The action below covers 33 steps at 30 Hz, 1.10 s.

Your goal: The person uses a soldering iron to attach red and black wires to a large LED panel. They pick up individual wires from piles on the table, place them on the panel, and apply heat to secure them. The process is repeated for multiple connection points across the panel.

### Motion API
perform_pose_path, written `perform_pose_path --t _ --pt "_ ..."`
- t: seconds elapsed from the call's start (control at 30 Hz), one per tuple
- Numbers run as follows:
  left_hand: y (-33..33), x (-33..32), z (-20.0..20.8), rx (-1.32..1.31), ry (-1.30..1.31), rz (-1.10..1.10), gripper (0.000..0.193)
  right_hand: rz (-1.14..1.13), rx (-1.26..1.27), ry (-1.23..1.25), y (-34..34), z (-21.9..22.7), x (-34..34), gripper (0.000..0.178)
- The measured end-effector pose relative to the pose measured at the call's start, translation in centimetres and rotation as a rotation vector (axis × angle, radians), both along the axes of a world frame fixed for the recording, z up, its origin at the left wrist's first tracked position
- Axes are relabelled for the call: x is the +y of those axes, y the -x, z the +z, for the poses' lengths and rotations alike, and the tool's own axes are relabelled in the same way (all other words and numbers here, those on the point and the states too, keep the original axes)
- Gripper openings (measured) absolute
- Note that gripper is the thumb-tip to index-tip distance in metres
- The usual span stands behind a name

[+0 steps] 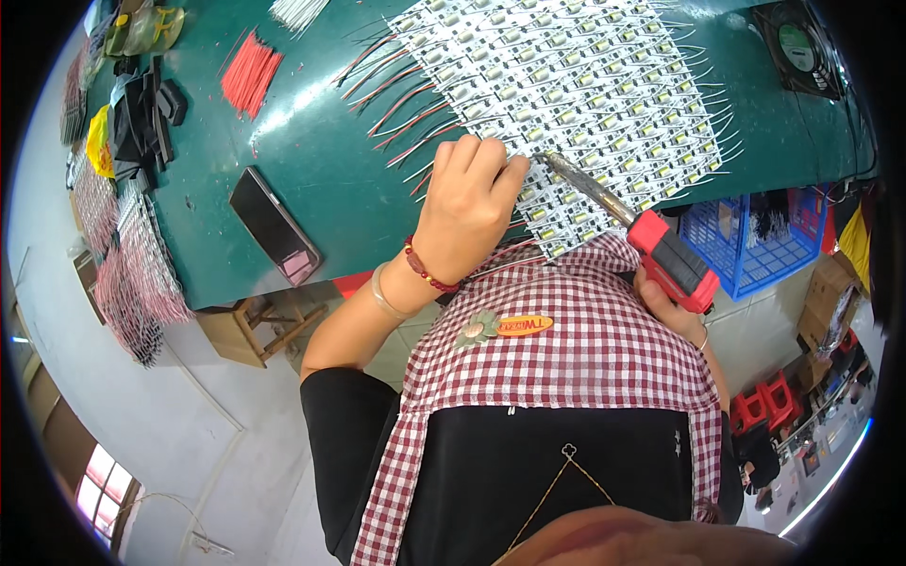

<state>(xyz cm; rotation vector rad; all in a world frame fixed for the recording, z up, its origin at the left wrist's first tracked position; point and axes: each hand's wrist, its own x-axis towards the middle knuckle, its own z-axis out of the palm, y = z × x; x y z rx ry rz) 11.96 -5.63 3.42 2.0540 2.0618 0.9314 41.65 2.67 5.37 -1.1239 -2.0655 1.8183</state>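
A large white panel of small circuit boards (585, 104) with pale yellow components lies on the green table in front of me. Thin red, white and dark wires (401, 118) stick out along its left side. My left hand (472, 203) rests at the panel's lower left, its fingers curled and pressed together; whatever is between the fingertips is hidden. In my right hand (663, 307) is a soldering iron (673, 259) with a red and black handle, gripped from below. Its dark tip meets the panel just right of my left fingertips.
A phone (276, 226) lies on the table (330, 179), left of my forearm. Bundles of red wires (251, 75) and white wires (300, 9) lie farther back. A black fan-like device (800, 47) sits at the far right. Below the table's right edge is a blue crate (746, 241).
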Motion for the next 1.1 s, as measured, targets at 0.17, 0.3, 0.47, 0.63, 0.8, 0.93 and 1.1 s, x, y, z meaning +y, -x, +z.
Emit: perform_pose_path --t 0.17,0.3,0.47,0.63,0.8,0.93,1.1 --pt "-0.1 0.0 0.0 0.002 0.005 0.015 0.024 0.027 0.021 -0.01 -1.1 -0.9 -0.2 0.015" --pt "-0.3 0.0 -0.2 0.007 0.006 0.023 0.023 0.047 -0.002 -0.051 -0.2 -0.3 0.0 0.016" --pt "-0.3 0.1 0.1 0.02 0.038 0.032 0.023 0.058 0.004 -0.118 -1.8 -1.6 -0.4 0.018" --pt "-0.4 0.1 0.3 0.037 0.047 0.04 0.022 0.004 0.016 -0.003 -2.0 -1.2 -0.4 0.019" --pt "-0.3 0.2 0.6 0.08 0.056 0.034 0.021 -0.003 0.022 0.055 -1.9 -1.5 -0.4 0.017" --pt "-0.3 0.3 0.2 0.065 0.029 0.04 0.02 0.025 -0.002 -0.029 -0.7 -1.1 -0.4 0.016" --pt "-0.5 0.2 0.3 0.058 0.04 0.048 0.02 0.052 -0.015 -0.039 -0.6 -1.1 -0.2 0.015"
